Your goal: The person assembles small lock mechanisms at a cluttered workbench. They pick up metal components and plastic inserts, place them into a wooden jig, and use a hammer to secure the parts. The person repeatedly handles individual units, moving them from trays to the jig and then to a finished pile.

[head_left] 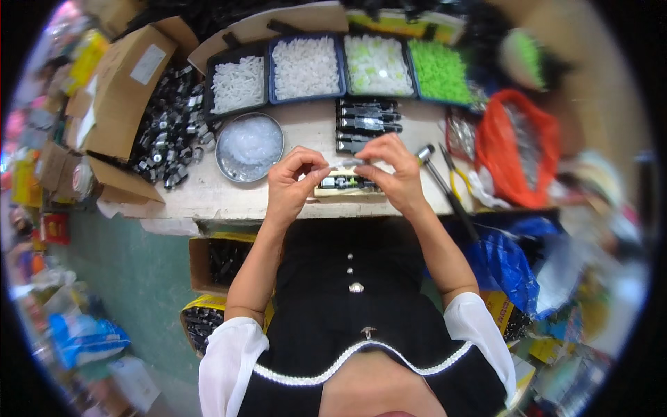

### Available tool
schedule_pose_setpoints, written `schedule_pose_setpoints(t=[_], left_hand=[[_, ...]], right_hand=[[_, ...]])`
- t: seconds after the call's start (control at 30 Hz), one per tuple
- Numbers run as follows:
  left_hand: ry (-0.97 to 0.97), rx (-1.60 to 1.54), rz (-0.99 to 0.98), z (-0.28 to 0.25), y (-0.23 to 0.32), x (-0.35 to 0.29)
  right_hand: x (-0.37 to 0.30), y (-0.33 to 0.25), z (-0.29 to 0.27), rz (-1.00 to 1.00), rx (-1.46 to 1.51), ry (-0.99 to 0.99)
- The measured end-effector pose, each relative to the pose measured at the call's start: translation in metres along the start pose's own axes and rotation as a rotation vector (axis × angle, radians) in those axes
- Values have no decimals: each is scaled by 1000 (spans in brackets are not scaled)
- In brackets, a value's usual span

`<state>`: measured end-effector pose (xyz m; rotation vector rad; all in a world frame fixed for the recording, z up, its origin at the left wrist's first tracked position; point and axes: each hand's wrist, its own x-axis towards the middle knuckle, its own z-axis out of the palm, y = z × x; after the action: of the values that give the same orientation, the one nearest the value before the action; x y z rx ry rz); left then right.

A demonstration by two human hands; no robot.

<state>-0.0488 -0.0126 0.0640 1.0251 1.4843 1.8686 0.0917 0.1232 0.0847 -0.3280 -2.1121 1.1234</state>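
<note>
My left hand [295,179] is closed in a pinch at the left end of a pale yellow holder [347,193] near the table's front edge. My right hand [394,170] pinches above the holder's right end. Whatever sits between the fingertips of either hand is too small to name. In the holder lies a black part [340,182] with a bit of green on it, partly covered by my right fingers. Just beyond the hands, several black and silver parts [367,125] are lined up in a row.
A round metal dish [279,142] of clear small pieces stands left. Behind are trays of white pieces [306,66] and green pieces [439,71]. A cardboard box [125,97] spills black parts [170,132]. To the right lie a hammer [445,184], yellow-handled pliers [458,182] and a red bag [493,149].
</note>
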Motion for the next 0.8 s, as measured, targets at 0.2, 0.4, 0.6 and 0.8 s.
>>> schedule_pose_setpoints(t=[0.2,0.4,0.6,0.8], left_hand=[[-23,18,3,3,1,-1],[-55,148,50,8,5,-1],[-69,403,299,19,7,1],[-137,597,512,27,-6,-2]], right_hand=[[-2,0,1,-15,-3,1],[-5,6,1,-6,37,-12],[-6,8,-7,-63,-77,-93],[-13,12,-24,-117,-282,-187]])
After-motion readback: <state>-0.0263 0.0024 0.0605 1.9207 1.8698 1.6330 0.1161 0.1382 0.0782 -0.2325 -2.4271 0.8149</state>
